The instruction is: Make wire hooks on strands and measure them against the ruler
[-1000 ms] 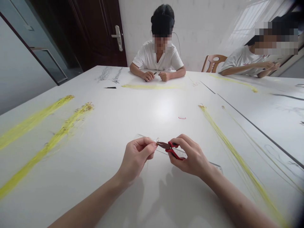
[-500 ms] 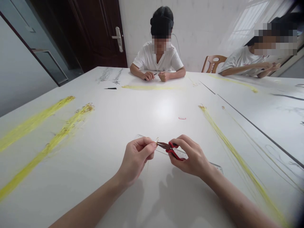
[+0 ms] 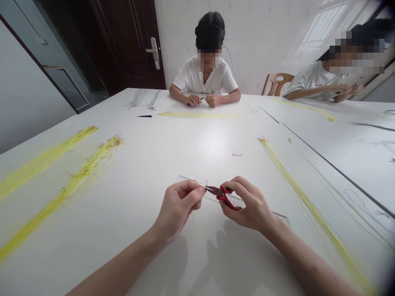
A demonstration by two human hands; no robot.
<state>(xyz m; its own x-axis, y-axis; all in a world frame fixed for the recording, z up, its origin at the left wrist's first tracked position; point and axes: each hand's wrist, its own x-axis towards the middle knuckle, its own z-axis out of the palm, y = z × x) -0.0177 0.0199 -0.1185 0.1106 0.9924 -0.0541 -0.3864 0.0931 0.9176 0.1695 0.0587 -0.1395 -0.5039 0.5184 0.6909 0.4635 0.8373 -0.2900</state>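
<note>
My left hand (image 3: 182,205) pinches a small gold fish hook (image 3: 206,183) between thumb and fingertips, its curved end sticking up. A thin strand hangs faintly below that hand. In my right hand (image 3: 247,201) are needle-nose pliers (image 3: 227,198) with red handles. Their narrow jaws point left and meet the hook right beside my left fingertips; whether they grip it is too small to tell. A clear ruler (image 3: 212,198) lies on the table beneath both hands, partly covered by them.
Yellow line bundles with hook ends lie at the left (image 3: 83,168) and the right (image 3: 293,189). Ahead are a small red-edged piece (image 3: 236,155) and black tweezers (image 3: 144,116). Across the white table (image 3: 148,144) sits one person (image 3: 205,78), with another (image 3: 324,82) at the right.
The hook's bend now stands out more above my left fingertips. Both hands keep almost the same place, and the pliers remain at the hook.
</note>
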